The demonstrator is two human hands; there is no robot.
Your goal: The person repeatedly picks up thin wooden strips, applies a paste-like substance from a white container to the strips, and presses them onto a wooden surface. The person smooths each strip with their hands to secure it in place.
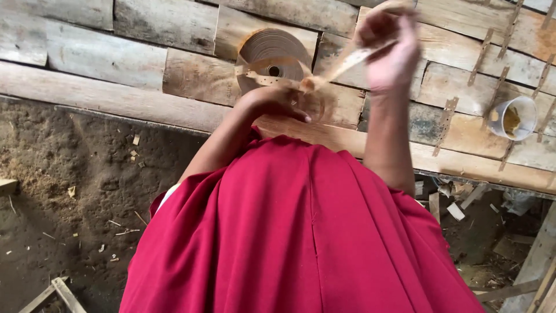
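A roll of tan perforated strap (272,55) lies on a rough wooden plank surface (145,58). My left hand (272,101) rests by the roll's lower edge and pinches the loose strap (347,61) where it leaves the roll. My right hand (391,49) is raised above the planks and grips the far end of that strap, which is pulled taut between both hands. The right hand is motion-blurred. My red garment (301,232) fills the lower middle of the view.
A white plastic cup (512,119) with rusty contents sits on the planks at the right. Several short perforated strips (446,124) are fixed across the planks. Dirt ground with wood chips (75,191) lies at left; scrap wood (457,208) at lower right.
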